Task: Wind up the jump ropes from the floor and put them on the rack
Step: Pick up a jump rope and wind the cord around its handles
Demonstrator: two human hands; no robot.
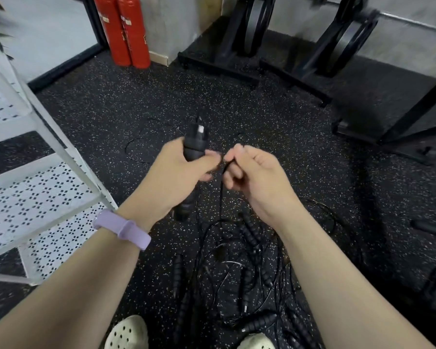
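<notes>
My left hand (180, 170) grips the black ribbed handles (194, 144) of a jump rope, held upright in front of me. My right hand (252, 172) pinches that rope's thin black cord (221, 195), which hangs down to the floor. Below my hands lies a tangled pile of other black jump ropes (239, 268) with ribbed handles, on the speckled black floor. The white rack (61, 152) with perforated shelves stands at the left.
Two red fire extinguishers (124, 31) stand against the back wall. Black weight-plate stands (257, 39) fill the back right, and a black frame (393, 127) sits at the right. My feet in pale clogs (126, 333) are at the bottom edge.
</notes>
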